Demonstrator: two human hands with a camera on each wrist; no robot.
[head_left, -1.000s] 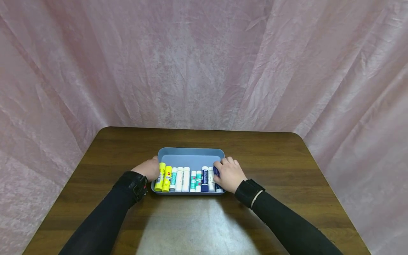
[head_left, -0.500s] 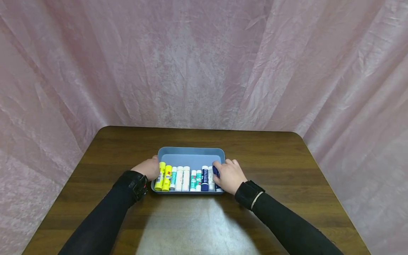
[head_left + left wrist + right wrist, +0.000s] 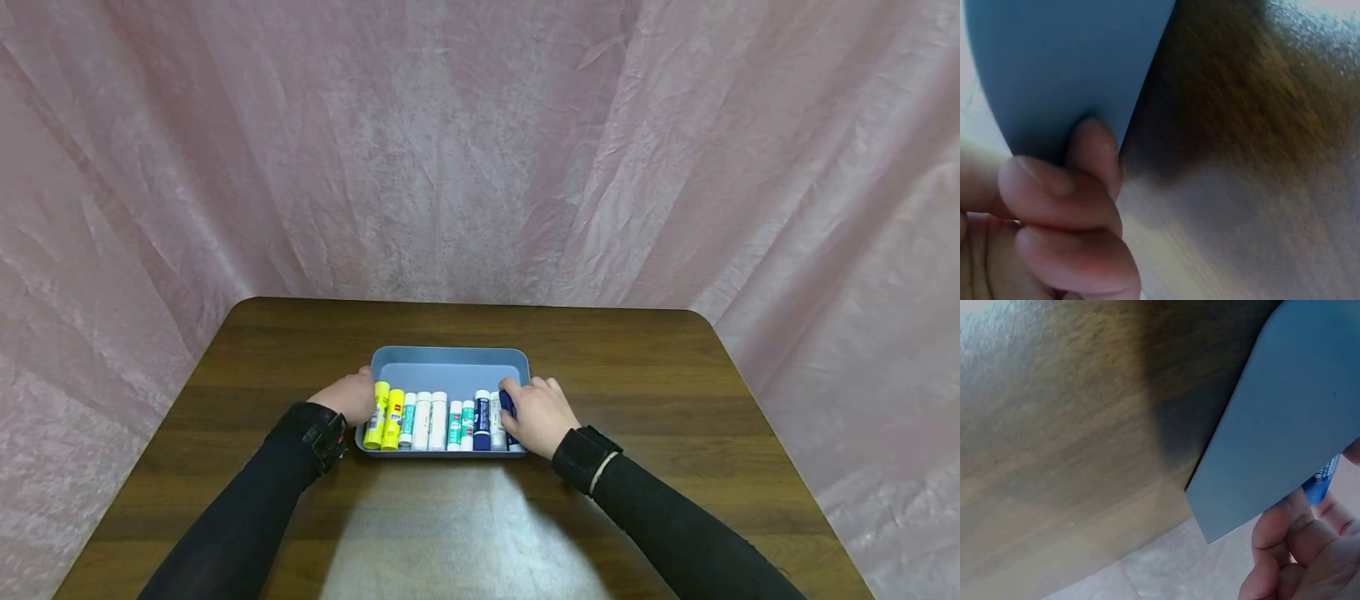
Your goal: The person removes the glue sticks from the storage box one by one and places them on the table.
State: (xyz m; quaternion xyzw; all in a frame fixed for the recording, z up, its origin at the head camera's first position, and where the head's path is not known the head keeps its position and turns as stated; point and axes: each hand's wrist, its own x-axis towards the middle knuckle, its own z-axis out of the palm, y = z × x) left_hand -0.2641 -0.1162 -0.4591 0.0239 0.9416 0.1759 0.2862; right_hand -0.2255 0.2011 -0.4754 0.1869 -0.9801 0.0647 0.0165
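Note:
A blue-grey tray (image 3: 450,357) lies on the table with a row of glue sticks along its near side. My left hand (image 3: 349,397) grips the tray's left side; in the left wrist view its curled fingers (image 3: 1066,194) press the outer wall. At the right end, my right hand (image 3: 542,412) pinches a dark blue glue stick (image 3: 507,403), its lower part mostly behind the hand. Over the rim in the right wrist view shows the blue end of this glue stick (image 3: 1317,489), by the fingers (image 3: 1272,525).
Two yellow glue sticks (image 3: 393,419) lie at the tray's left, followed by several white, green-and-white and blue ones. The brown wooden table (image 3: 615,358) extends around the tray. A pink curtain (image 3: 480,150) hangs behind its far edge.
My right hand's fingers have shifted slightly, and the dark blue glue stick has moved a little to the left. My left hand and the tray look unmoved.

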